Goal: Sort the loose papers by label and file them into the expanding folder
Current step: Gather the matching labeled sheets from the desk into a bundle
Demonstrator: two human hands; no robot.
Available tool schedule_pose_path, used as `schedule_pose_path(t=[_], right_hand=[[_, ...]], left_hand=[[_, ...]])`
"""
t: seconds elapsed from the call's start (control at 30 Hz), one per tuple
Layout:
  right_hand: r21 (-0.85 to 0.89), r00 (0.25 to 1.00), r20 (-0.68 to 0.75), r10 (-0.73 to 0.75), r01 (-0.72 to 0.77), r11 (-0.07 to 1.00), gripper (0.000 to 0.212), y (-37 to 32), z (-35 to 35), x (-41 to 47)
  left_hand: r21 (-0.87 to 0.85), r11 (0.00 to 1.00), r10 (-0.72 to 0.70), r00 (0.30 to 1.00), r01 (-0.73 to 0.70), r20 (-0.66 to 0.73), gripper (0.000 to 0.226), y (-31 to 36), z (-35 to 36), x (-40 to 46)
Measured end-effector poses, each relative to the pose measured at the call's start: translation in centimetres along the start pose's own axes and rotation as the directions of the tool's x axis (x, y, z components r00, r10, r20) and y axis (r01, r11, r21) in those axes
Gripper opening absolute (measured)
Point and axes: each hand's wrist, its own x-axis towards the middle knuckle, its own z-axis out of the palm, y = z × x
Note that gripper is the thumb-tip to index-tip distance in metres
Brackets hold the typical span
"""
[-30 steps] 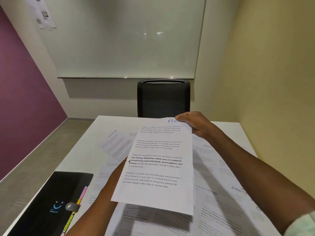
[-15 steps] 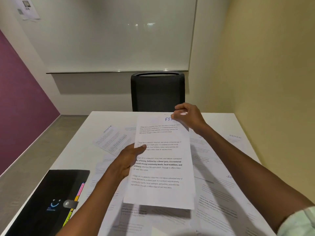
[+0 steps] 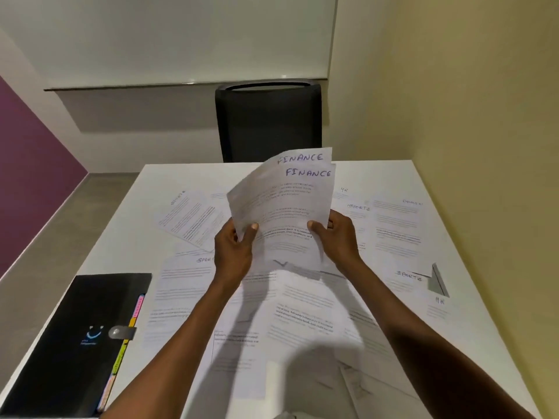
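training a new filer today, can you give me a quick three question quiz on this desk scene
1. True or false: the folder lies shut at the desk's left edge.
2. Which label is on both held sheets? A) SPORTS B) FINANCE C) HR
3. Fill in: the left hand and right hand grip the sheets at their ____ edge.

Key: 1 true. 2 B. 3 lower; the sheets stand raised above the loose papers, with the labels at the top.
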Motion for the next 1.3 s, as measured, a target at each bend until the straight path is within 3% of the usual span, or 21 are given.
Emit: schedule_pose_path(t=[0.17,0.27,0.5,0.73,1.07,1.3], right_hand=[[0.104,0.986,0.120,0.119,-0.132,0.986,0.034,3.3,0.4,-2.3],[0.029,0.961,0.207,0.186,-0.196,0.980,0.036,6.2,0.8,-4.1],[-0.011,0.961,0.147,0.233,-0.234,0.972,0.032,7.6,1.4,-3.9],[-0.087,0.952,0.191,0.240,-0.227,0.970,0.032,9.6,1.3,-4.0],[-0.056,0.961,0.164,0.222,-0.216,0.975,0.017,8.6,-0.7,-3.2],[-0.019,0.960,0.150,0.237,-0.237,0.971,0.029,7.7,-1.5,-3.5]], left_hand=[[-0.029,0.991,-0.130,0.992,0.130,-0.006,0.040,-3.4,0.4,-1.5],[0.022,0.979,-0.203,0.979,0.203,0.017,0.044,-6.0,0.2,-2.9],[0.031,0.970,-0.242,0.969,0.241,0.039,0.040,-6.8,0.8,-2.2],[0.140,0.947,-0.297,0.953,0.287,0.052,0.035,-8.6,1.1,-1.5],[0.023,0.945,-0.327,0.943,0.326,0.069,0.031,-6.7,1.3,1.5],[-0.052,0.930,-0.351,0.921,0.364,0.170,0.021,-4.2,2.1,1.7]])
